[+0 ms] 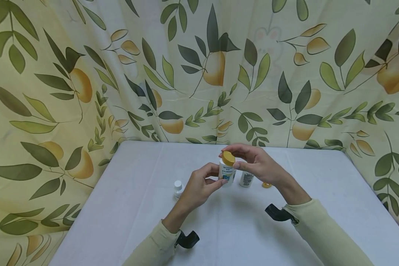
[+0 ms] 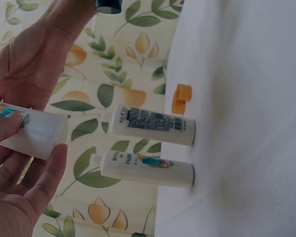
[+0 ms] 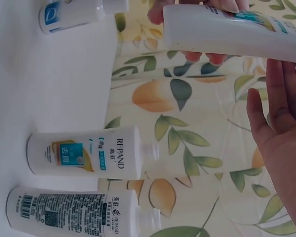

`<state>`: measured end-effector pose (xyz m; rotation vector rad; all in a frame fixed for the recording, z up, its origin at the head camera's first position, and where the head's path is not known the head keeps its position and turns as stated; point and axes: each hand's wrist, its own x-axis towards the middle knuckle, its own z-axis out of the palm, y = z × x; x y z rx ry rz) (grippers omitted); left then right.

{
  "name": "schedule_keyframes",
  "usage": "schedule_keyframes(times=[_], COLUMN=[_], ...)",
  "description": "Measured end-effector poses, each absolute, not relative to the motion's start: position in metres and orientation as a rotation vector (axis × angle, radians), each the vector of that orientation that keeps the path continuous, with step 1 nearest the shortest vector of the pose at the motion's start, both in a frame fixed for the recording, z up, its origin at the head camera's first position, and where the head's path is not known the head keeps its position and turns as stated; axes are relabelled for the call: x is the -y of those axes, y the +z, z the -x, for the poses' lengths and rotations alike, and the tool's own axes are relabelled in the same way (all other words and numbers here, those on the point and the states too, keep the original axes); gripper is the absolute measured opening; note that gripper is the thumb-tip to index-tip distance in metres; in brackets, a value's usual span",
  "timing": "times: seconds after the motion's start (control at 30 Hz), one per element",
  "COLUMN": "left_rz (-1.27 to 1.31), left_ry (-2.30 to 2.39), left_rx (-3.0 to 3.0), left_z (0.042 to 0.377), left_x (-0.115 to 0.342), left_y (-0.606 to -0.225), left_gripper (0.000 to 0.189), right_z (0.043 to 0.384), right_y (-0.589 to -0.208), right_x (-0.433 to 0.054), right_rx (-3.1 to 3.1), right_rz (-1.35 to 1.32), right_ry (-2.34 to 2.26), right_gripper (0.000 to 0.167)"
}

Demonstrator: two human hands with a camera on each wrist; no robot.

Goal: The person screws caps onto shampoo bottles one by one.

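My left hand grips a white shampoo bottle by its body and holds it above the table. A yellow-orange cap sits on its top, and my right hand pinches that cap between thumb and fingers. The held bottle has a teal and yellow label. Below it, two similar white bottles stand uncapped on the table: one shows its REPAND front label, the other bottle its printed back. In the head view, the held bottle largely hides the front-label one.
Orange caps lie on the table beside the standing bottles, toward the right. A smaller bottle with a white cap and blue label stands to the left, near my left wrist. The white-covered table ends at a leaf-and-fruit patterned curtain.
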<state>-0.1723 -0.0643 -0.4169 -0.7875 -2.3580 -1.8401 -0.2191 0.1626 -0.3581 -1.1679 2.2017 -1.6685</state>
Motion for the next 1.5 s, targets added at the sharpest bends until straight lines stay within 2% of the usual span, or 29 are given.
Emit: schedule_keyframes(times=[0.77, 1.5], left_rz=[0.722, 0.661], left_ry=[-1.826, -1.934], left_rx=[2.337, 2.329], left_z=[0.1736, 0.1767], left_x=[0.0641, 0.0667], left_y=[-0.4176, -0.4160], left_gripper=[0.035, 0.042], right_z=[0.2200, 0.2187], right_y=[-0.3605, -0.3569], right_x=[-0.1652, -0.1630], right_rx=[-2.319, -2.297], right_rz=[1.090, 1.171], right_ry=[-1.656, -1.703], right_gripper=[0.040, 0.043])
